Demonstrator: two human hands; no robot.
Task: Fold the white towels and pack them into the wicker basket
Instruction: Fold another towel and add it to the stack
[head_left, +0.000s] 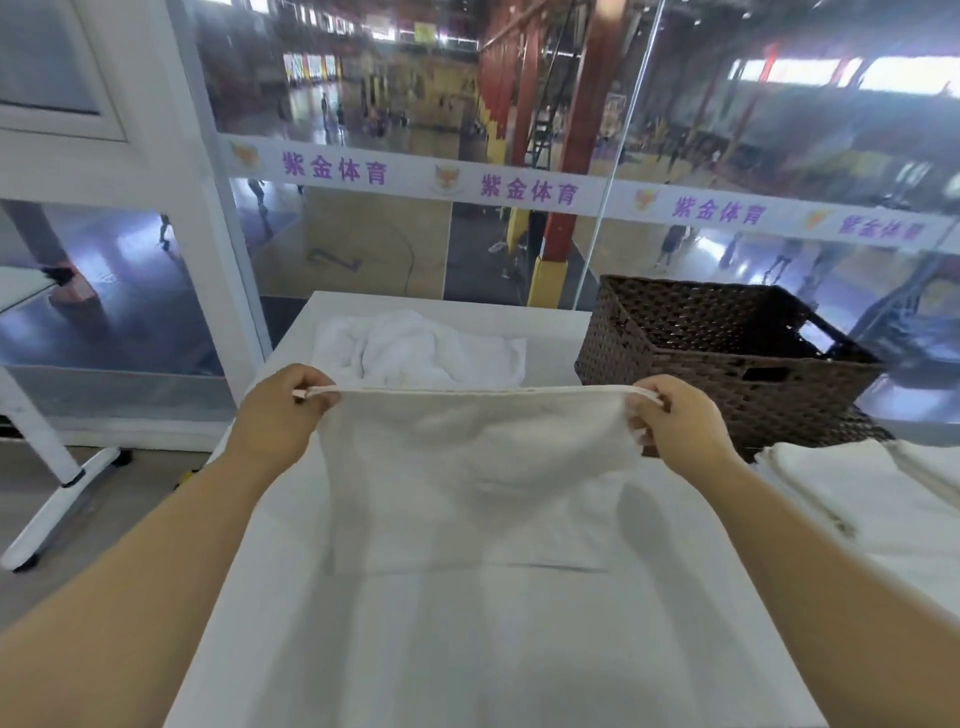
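Both hands, left hand and right hand, pinch the towel corners; its taut edge runs left-right, probably hanging onto the desk.

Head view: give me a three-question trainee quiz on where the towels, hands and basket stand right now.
1. True or false: both hands pinch the top corners of the held towel.
2. The basket stands on which side of the table: A left, B right?
3. What lies at the far end of the table, behind the held towel?

Key:
1. True: left hand and right hand each pinch a corner.
2. B.
3. A pile of unfolded towels.
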